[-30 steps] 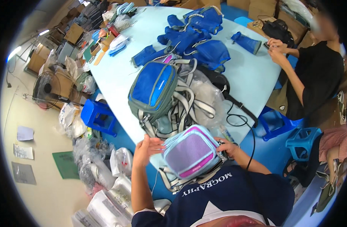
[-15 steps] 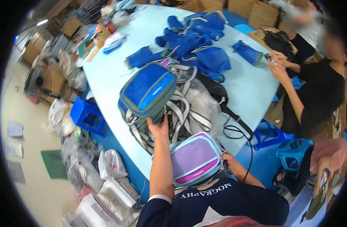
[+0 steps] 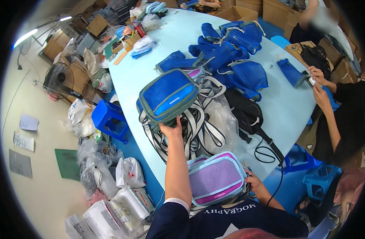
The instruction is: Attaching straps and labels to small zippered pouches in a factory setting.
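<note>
My left hand (image 3: 172, 128) grips the lower near edge of a blue bag (image 3: 168, 95) with grey-green trim, fingers partly hidden beneath it. The bag rests over a pile of grey-and-white straps (image 3: 194, 127). Close to my body is a purple mesh bag (image 3: 217, 179) with light blue edging, tilted against my shirt. At its right side my right hand (image 3: 253, 181) has its fingers bent. Thin pointed tips show just above those fingers; whether the hand holds them or the bag's edge is unclear.
Several blue drawstring pouches (image 3: 230, 55) lie across the table's far half. Clear plastic (image 3: 220, 123) and a black strapped bag (image 3: 246, 113) sit right of the straps. A co-worker's hands (image 3: 320, 85) hold one blue pouch (image 3: 290, 72). Blue stools (image 3: 109, 119) flank the table.
My view has shifted, so the table's things appear farther right and lower. My left hand keeps its grip on the blue bag; my right hand stays beside the purple bag.
</note>
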`<control>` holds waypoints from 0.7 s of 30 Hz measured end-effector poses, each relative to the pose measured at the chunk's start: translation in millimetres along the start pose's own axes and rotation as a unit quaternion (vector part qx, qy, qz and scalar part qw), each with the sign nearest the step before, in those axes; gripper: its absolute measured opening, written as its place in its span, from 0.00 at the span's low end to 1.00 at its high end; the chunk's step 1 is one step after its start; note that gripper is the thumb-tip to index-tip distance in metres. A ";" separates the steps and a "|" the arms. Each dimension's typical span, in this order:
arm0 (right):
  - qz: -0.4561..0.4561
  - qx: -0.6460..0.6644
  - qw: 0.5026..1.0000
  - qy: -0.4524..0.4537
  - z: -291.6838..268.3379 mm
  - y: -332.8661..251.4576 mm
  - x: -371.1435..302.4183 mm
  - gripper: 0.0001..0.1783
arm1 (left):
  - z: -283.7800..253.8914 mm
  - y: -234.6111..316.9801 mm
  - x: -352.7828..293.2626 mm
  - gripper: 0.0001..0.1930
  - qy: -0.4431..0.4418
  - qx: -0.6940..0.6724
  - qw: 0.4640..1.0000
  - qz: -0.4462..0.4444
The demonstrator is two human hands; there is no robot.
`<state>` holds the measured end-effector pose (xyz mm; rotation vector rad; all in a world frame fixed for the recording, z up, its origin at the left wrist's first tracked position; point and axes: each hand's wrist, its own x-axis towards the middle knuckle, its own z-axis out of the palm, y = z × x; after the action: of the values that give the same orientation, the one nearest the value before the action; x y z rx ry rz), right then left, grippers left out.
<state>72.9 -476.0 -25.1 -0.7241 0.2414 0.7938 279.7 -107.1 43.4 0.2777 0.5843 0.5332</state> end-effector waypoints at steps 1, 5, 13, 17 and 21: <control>0.003 -0.012 1.000 0.001 -0.5 -1.1 0.1 0.37 | 3.4 -0.2 3.4 0.23 -0.002 -0.002 1.000 0.008; -0.011 -0.018 1.000 0.007 12.1 -5.5 5.4 0.36 | 11.9 4.7 12.7 0.28 0.019 0.004 0.999 0.026; 0.003 -0.030 0.999 -0.020 24.5 -20.3 18.7 0.36 | -4.4 -30.9 -80.9 0.25 -0.136 0.680 0.592 0.411; 0.014 -0.012 1.000 0.005 19.7 -22.3 16.8 0.36 | 35.9 -57.2 -109.5 0.11 -0.415 0.616 0.491 0.455; 0.020 -0.056 0.998 0.014 5.1 -11.3 13.9 0.37 | 93.4 -96.5 -58.8 0.07 -0.459 0.576 0.530 0.420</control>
<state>90.3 -470.1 -22.0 -0.8378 0.2383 0.8415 331.4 -228.7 106.8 2.0873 -0.4397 0.7389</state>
